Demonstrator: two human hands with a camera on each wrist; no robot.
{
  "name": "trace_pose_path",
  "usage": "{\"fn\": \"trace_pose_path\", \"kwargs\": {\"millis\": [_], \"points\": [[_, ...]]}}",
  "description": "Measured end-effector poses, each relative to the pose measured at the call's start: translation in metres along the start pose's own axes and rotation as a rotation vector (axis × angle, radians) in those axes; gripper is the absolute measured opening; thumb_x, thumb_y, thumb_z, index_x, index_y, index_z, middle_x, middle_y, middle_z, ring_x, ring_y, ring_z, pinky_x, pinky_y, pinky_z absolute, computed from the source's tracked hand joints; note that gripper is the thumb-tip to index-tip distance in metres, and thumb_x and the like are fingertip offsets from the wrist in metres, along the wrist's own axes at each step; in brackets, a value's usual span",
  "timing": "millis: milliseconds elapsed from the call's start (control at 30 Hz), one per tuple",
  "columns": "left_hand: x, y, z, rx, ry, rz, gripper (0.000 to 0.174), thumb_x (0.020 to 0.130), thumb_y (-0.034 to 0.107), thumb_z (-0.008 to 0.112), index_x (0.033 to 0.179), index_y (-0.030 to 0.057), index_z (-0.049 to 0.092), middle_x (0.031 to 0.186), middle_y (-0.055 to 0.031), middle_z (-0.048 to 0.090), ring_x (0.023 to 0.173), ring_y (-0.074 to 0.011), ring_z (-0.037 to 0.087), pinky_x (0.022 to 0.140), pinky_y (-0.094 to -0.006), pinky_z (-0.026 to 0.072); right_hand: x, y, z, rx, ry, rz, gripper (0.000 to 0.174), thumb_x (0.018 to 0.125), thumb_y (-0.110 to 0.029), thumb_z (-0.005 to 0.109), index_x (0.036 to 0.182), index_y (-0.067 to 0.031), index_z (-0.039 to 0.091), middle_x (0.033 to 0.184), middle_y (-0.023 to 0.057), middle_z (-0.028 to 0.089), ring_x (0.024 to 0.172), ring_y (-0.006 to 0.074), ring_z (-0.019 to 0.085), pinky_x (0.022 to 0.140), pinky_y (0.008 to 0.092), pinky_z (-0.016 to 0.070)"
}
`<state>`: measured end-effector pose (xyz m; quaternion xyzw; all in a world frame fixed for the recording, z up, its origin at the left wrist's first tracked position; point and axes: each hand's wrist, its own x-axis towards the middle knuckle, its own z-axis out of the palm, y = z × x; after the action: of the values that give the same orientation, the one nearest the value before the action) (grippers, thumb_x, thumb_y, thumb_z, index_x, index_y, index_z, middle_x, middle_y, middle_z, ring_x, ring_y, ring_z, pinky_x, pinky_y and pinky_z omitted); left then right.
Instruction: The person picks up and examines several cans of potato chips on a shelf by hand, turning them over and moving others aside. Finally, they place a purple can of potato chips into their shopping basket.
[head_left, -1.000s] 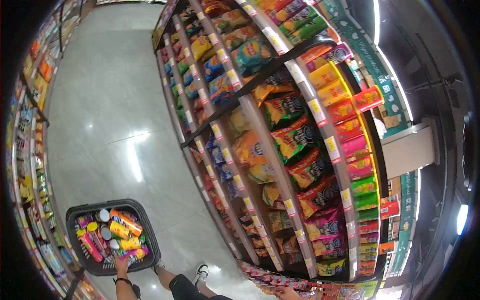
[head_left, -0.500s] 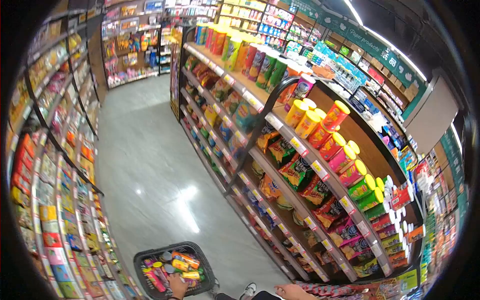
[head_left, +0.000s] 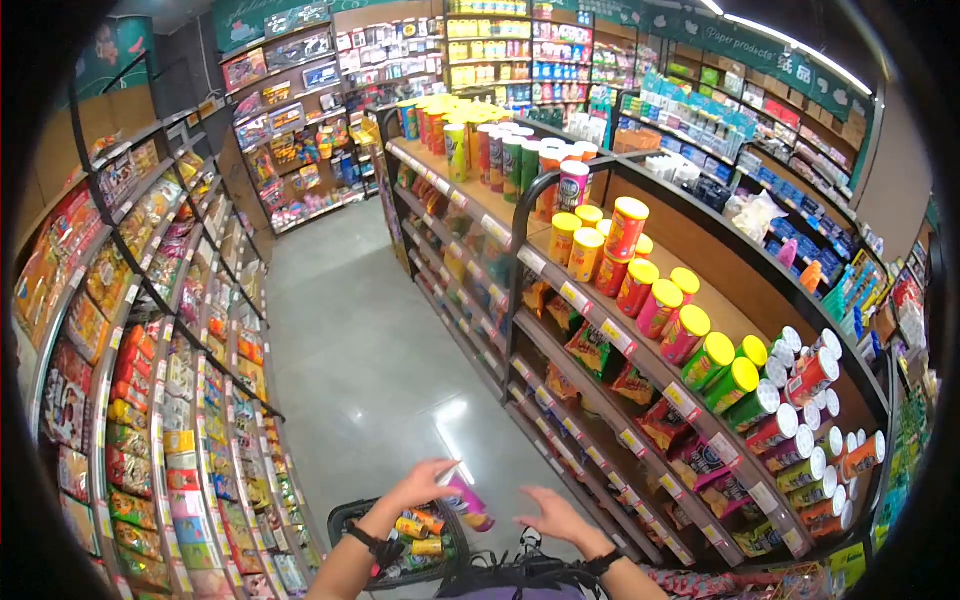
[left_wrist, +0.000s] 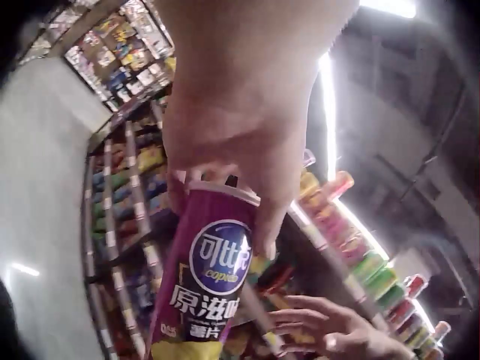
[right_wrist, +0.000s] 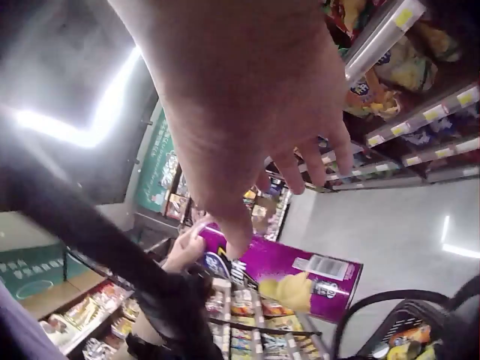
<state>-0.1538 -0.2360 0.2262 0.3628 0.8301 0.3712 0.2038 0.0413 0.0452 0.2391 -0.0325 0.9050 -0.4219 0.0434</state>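
Note:
My left hand [head_left: 425, 486] grips a purple canister of potato chips [head_left: 466, 503] by its lid end, fingers and thumb around the rim. In the left wrist view the canister [left_wrist: 206, 274] hangs below the hand, its round blue logo showing. My right hand [head_left: 553, 515] is a short way to the right of the canister, fingers spread and holding nothing. The right wrist view shows the canister [right_wrist: 307, 281] lying across below that hand, thumb overlapping its side. Under my left forearm stands a black shopping basket [head_left: 345, 517] holding several canisters, partly hidden by the arm.
A shelf unit [head_left: 590, 320] on the right carries rows of chip canisters [head_left: 685, 330] on top and chip bags [head_left: 590, 347] below. Packed snack shelves [head_left: 165, 400] line the left. Grey floor [head_left: 350, 340] runs between them to racks at the back.
My left hand has come up out of the basket with the purple canister. The right hand has moved in toward it, and the head view has tilted up and turned.

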Motion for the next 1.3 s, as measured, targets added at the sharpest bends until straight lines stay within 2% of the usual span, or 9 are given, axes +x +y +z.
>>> {"fn": "trace_pose_path", "kwargs": {"millis": [133, 267, 400, 467, 567, 700, 800, 1033, 1300], "points": [[0.035, 0.129, -0.04, -0.171, 0.063, 0.104, 0.064, 0.081, 0.027, 0.084, 0.137, 0.0063, 0.061, 0.136, -0.0161, 0.062, 0.126, -0.0269, 0.058, 0.108, -0.038, 0.0443, 0.019, -0.011, -0.042, 0.363, -0.153, 0.021, 0.092, 0.082, -0.033, 0.084, 0.153, -0.0023, 0.035, 0.15, 0.0187, 0.048, 0.14, 0.0289, 0.045, 0.116, 0.0398, 0.0355], [0.068, 0.18, -0.044, -0.458, 0.274, 0.163, 0.067, 0.08, 0.016, 0.085, 0.139, 0.0039, 0.056, 0.139, -0.0123, 0.06, 0.124, -0.021, 0.059, 0.106, -0.0352, 0.0457, 0.016, -0.037, -0.091, 0.959, -0.331, 0.087, 0.092, 0.083, -0.027, 0.084, 0.155, -0.0017, 0.032, 0.148, 0.0091, 0.047, 0.135, 0.0178, 0.045, 0.116, 0.0342, 0.0332], [0.095, 0.228, -0.035, -0.85, 0.406, 0.309, 0.064, 0.097, 0.032, 0.069, 0.15, 0.0072, 0.042, 0.141, -0.0112, 0.056, 0.127, -0.018, 0.054, 0.107, -0.0345, 0.0437, 0.014, -0.034, -0.11, 1.0, -0.127, -0.04, 0.079, 0.093, -0.024, 0.075, 0.153, -0.002, 0.03, 0.141, 0.0084, 0.049, 0.131, 0.0172, 0.047, 0.111, 0.0354, 0.0381], [0.093, 0.227, -0.009, -1.513, 0.283, -0.028, 0.067, 0.103, 0.032, 0.059, 0.156, 0.0085, 0.027, 0.145, -0.0111, 0.05, 0.129, -0.017, 0.051, 0.11, -0.0346, 0.0406, 0.016, -0.02, -0.109, 1.093, -0.148, -0.021, 0.081, 0.098, -0.035, 0.067, 0.157, -0.002, 0.023, 0.149, 0.0112, 0.042, 0.139, 0.0198, 0.039, 0.116, 0.0377, 0.0314], [0.093, 0.231, 0.031, -1.389, 0.255, -0.064, 0.068, 0.106, 0.034, 0.053, 0.159, 0.0062, 0.022, 0.147, -0.012, 0.047, 0.134, -0.0199, 0.046, 0.114, -0.0348, 0.034, 0.021, -0.018, -0.119, 1.175, -0.155, 0.012, 0.084, 0.1, -0.038, 0.064, 0.159, -0.0019, 0.017, 0.158, 0.0126, 0.033, 0.147, 0.0218, 0.027, 0.121, 0.0388, 0.024], [0.095, 0.237, 0.049, -1.2, 0.293, -0.165, 0.071, 0.105, 0.031, 0.057, 0.159, 0.0035, 0.021, 0.142, -0.0104, 0.049, 0.132, -0.0195, 0.046, 0.114, -0.0347, 0.0343, 0.016, -0.008, -0.123, 1.276, -0.221, 0.065, 0.086, 0.101, -0.038, 0.062, 0.16, -0.0018, 0.013, 0.158, 0.0106, 0.032, 0.146, 0.0211, 0.031, 0.12, 0.0372, 0.0245], [0.098, 0.247, 0.058, -1.203, 0.37, -0.058, 0.058, 0.106, 0.027, 0.052, 0.155, 0.0066, 0.028, 0.139, -0.0126, 0.053, 0.126, -0.0211, 0.055, 0.106, -0.0366, 0.0456, 0.016, 0.0, -0.128, 1.169, -0.232, 0.02, 0.082, 0.1, -0.042, 0.062, 0.159, -0.002, 0.02, 0.155, 0.0127, 0.038, 0.144, 0.0224, 0.034, 0.119, 0.0372, 0.0271], [0.087, 0.26, 0.025, -1.314, 0.429, -0.139, 0.051, 0.108, 0.042, 0.043, 0.148, 0.0108, 0.035, 0.117, -0.0124, 0.065, 0.097, -0.0254, 0.071, 0.08, -0.039, 0.0603, 0.023, -0.002, -0.166, 1.144, -0.11, -0.061, 0.07, 0.097, -0.034, 0.066, 0.153, -0.0054, 0.035, 0.14, 0.0155, 0.054, 0.122, 0.0299, 0.059, 0.096, 0.042, 0.052], [0.098, 0.228, -0.006, -1.438, 0.414, -0.247, 0.06, 0.105, 0.057, 0.038, 0.136, 0.0062, 0.05, 0.109, -0.0159, 0.07, 0.091, -0.0258, 0.072, 0.077, -0.0386, 0.0602, 0.052, 0.02, -0.176, 1.062, -0.046, 0.072, 0.04, 0.099, -0.02, 0.063, 0.135, -0.0023, 0.058, 0.125, 0.0148, 0.065, 0.109, 0.0265, 0.066, 0.091, 0.0387, 0.0543]]}}
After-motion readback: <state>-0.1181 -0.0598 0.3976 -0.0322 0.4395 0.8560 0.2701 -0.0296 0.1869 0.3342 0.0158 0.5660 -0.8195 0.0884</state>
